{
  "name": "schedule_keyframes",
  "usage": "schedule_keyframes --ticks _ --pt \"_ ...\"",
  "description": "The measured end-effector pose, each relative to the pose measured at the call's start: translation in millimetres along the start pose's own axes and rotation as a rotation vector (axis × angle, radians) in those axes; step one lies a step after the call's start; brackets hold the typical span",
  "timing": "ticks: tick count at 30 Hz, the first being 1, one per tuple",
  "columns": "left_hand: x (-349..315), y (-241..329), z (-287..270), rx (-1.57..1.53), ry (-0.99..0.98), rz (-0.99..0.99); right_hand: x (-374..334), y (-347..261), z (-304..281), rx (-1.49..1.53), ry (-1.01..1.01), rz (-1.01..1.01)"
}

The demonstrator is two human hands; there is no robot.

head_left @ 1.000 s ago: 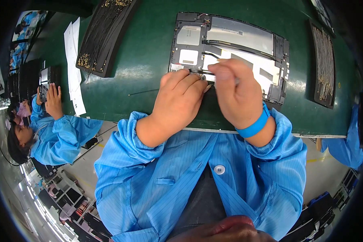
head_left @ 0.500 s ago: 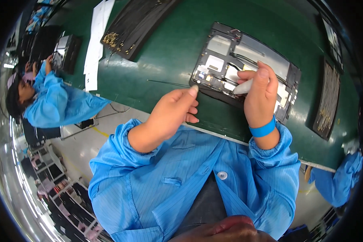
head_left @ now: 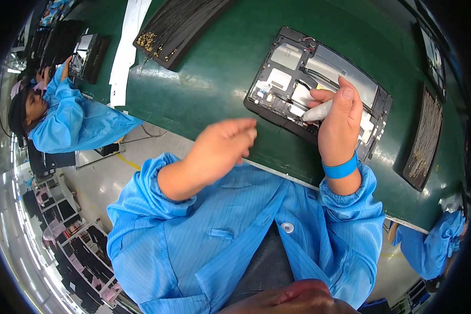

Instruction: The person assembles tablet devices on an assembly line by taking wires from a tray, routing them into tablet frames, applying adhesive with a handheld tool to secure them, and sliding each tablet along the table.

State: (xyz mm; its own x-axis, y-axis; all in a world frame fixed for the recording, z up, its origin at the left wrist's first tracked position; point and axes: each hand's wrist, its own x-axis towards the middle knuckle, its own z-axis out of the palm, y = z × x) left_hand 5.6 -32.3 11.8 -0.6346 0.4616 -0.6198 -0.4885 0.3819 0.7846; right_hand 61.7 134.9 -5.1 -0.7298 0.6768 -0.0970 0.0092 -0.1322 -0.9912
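An opened tablet-like device (head_left: pixel 285 55) lies on a black holder (head_left: pixel 261 111), its circuit parts, cables and silver plates exposed. Over its near edge, my right hand (head_left: pixel 343 118) is closed around a white, tapered tool (head_left: pixel 317 112) whose exact kind I cannot tell. The tool's tip points down at the parts by the near edge. My left hand (head_left: pixel 222 149) hovers apart from the device, left of its near corner. Its fingers are loosely stretched and slightly blurred, with nothing visible in them. A blue band (head_left: pixel 341 168) circles my right wrist.
Thin dark cables with gold ends fill a black tray (head_left: pixel 180 34) at the far left, beside white paper strips (head_left: pixel 123 63). Another cable tray (head_left: pixel 423 138) lies at the right, near a second device (head_left: pixel 432 57). A co-worker in blue (head_left: pixel 76 123) sits at the left of the green table (head_left: pixel 193 94).
My left hand has drawn slightly back from the device's corner, its fingers no longer in a pinch. The thin dark cable beside it no longer shows there. My right hand has barely moved.
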Motion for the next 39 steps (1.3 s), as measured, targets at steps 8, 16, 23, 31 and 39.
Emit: schedule_keyframes --ticks 8,16,23,31,39 --pt "20 -3 10 -0.021 -0.196 -0.164 6 -10 -3 0.034 -0.044 0.175" --pt "25 1 13 0.02 -0.255 -0.204 39 -13 -1 -0.914 -0.681 -0.068" --pt "26 0 8 -0.038 -0.138 -0.209 36 -6 -19 -0.731 -0.47 -0.19" --pt "32 6 7 -0.154 -0.225 -0.24 -18 -27 -223 -0.734 0.689 0.213" --pt "29 5 13 -0.123 -0.159 -0.216 -30 -9 -260 -1.421 0.636 0.186"
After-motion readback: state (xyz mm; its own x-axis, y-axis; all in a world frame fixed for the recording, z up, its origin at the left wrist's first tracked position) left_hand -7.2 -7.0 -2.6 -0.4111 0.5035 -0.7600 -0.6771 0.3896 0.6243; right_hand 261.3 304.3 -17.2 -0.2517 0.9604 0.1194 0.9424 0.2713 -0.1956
